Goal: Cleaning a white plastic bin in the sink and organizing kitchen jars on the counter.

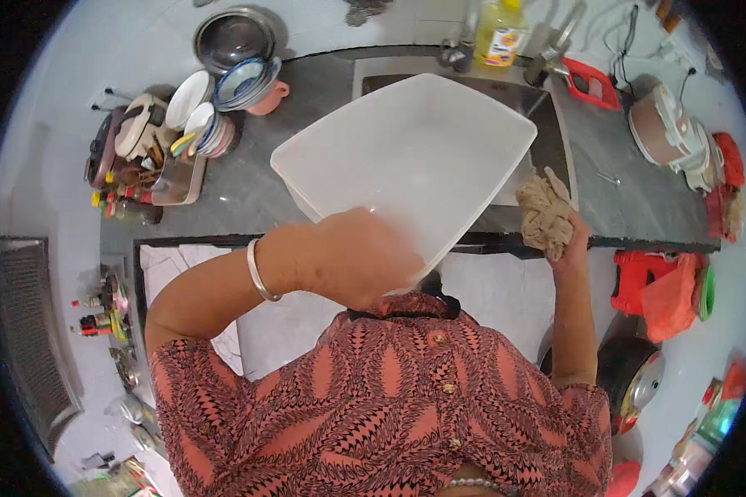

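Note:
A translucent white plastic bin (410, 149) is tilted in front of me, its open side facing up towards me. My left hand (360, 255), blurred and with a bangle on the wrist, grips its near edge; the fingers are partly hidden. My right hand (573, 239) holds a crumpled beige cloth (544, 214) just to the right of the bin, apart from it. Behind the bin lies a sink (569, 180) set into the grey countertop (621, 205), largely covered from view by the bin.
Stacked bowls (242, 87) and a utensil holder (183, 180) stand on the left of the counter. At the back are a yellow liquid bottle (500, 37) and a red plastic basket (590, 87). A rice cooker (662, 127) stands at the right. A red plastic stool (640, 279) is below the counter.

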